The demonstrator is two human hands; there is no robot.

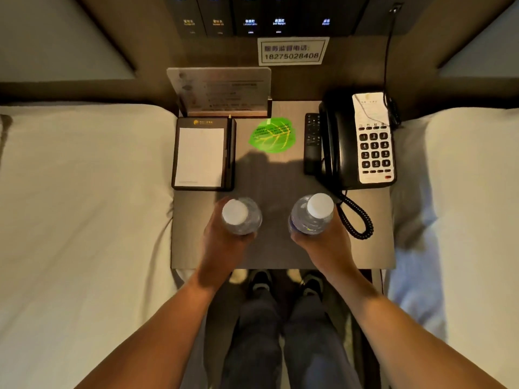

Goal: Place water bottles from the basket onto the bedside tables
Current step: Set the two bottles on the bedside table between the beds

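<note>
Two clear water bottles with white caps stand upright over the front half of the grey bedside table, seen from above. My left hand is wrapped around the left bottle. My right hand is wrapped around the right bottle. Whether the bottle bases rest on the tabletop is hidden by the bottles and hands. No basket is in view.
A notepad holder with pen lies at the table's left. A green leaf card, a black remote and a phone with coiled cord are behind and right. An upright card stand is at the back. Beds flank both sides.
</note>
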